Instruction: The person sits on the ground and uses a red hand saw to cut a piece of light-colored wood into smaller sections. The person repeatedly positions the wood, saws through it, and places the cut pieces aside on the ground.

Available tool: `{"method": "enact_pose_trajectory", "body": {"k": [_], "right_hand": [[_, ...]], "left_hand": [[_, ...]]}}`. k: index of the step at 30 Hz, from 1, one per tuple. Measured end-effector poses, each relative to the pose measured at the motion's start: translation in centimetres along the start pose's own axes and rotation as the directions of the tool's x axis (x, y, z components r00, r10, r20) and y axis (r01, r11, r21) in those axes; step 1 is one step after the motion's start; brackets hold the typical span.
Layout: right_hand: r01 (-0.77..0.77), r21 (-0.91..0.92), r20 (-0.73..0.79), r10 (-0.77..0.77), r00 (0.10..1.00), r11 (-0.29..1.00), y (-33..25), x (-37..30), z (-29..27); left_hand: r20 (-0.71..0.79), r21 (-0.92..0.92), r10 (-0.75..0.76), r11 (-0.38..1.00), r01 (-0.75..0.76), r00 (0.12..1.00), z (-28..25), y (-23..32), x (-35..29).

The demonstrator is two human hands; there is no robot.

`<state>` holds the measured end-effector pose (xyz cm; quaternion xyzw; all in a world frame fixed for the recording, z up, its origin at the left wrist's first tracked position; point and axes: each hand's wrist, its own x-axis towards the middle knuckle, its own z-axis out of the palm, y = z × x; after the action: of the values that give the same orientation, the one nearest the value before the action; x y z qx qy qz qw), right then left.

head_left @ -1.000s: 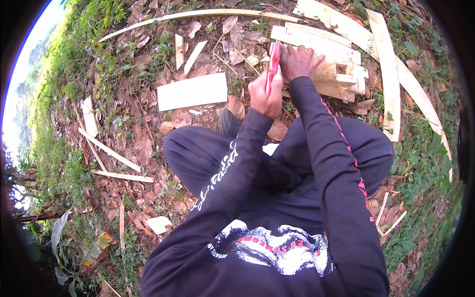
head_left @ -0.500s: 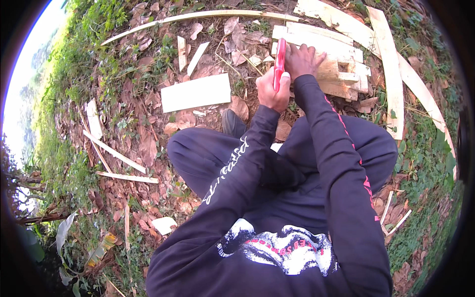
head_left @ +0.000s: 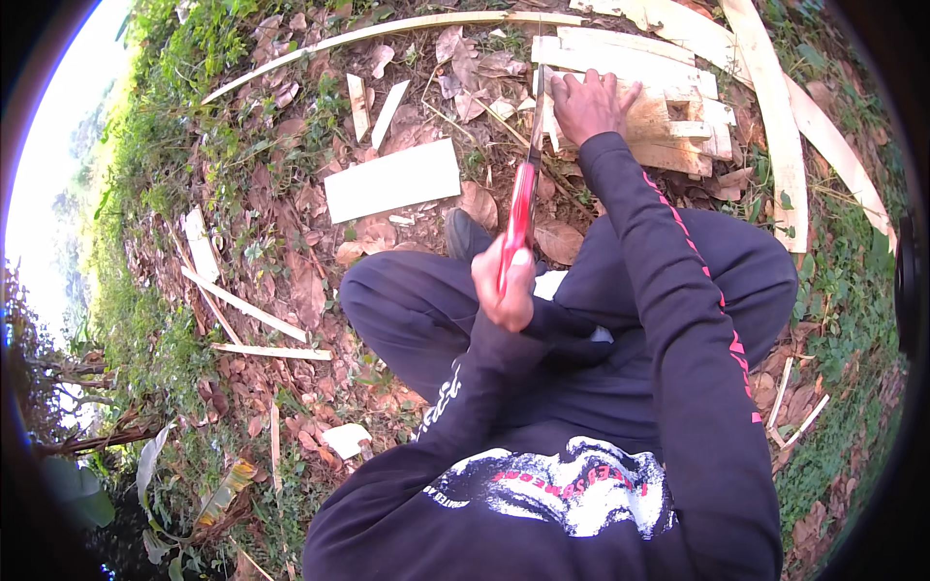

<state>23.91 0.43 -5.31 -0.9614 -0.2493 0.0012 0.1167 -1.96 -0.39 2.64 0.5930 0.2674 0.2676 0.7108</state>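
A handsaw with a red handle (head_left: 521, 208) is gripped in my left hand (head_left: 506, 286), which is in front of my crossed legs. Its thin blade (head_left: 539, 107) points away from me, along the left end of a stack of pale wooden boards (head_left: 620, 68). On top of that stack my right hand (head_left: 593, 108) lies with its fingers spread, pressing on the wood near the blade. How deep the blade's teeth sit in the wood, if at all, I cannot tell.
A pale rectangular board (head_left: 392, 181) lies on the leafy ground left of the stack. Two short offcuts (head_left: 389, 113) rest beyond it. A long thin strip (head_left: 387, 31) curves across the far side, and long planks (head_left: 775, 126) lie at right. Thin wood strips (head_left: 247, 305) lie at left.
My left hand has drawn the saw back toward my body, so its blade now shows beside the stack. My right hand stays on the boards.
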Motion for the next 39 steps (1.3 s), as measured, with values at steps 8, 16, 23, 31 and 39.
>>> {"method": "enact_pose_trajectory", "body": {"k": [8, 16, 23, 31, 39], "right_hand": [[-0.046, -0.01, 0.061, 0.046, 0.997, 0.999, -0.6, 0.5, -0.4], [-0.005, -0.003, 0.106, 0.005, 0.994, 1.0, -0.7, 0.1, -0.4], [0.004, 0.038, 0.069, -0.006, 0.998, 0.999, -0.8, -0.2, -1.0], [-0.015, 0.081, 0.059, 0.01, 0.998, 0.997, -0.3, 0.1, -0.7], [-0.056, 0.069, 0.148, 0.045, 0.988, 0.996, -0.5, 0.9, -0.8]], "left_hand": [[0.003, 0.12, 0.08, 0.99, -0.079, 0.997, 4.5, -1.7, 13.5], [-0.018, -0.091, -0.048, 0.995, 0.046, 0.999, 0.7, 1.3, 1.4], [-0.014, 0.061, 0.142, 0.988, -0.141, 0.99, 4.5, -3.7, 11.0], [0.0, 0.052, 0.196, 0.979, -0.196, 0.981, 5.2, -5.0, 14.9], [0.014, 0.067, 0.098, 0.993, -0.099, 0.995, 3.9, -2.1, 10.2]]}}
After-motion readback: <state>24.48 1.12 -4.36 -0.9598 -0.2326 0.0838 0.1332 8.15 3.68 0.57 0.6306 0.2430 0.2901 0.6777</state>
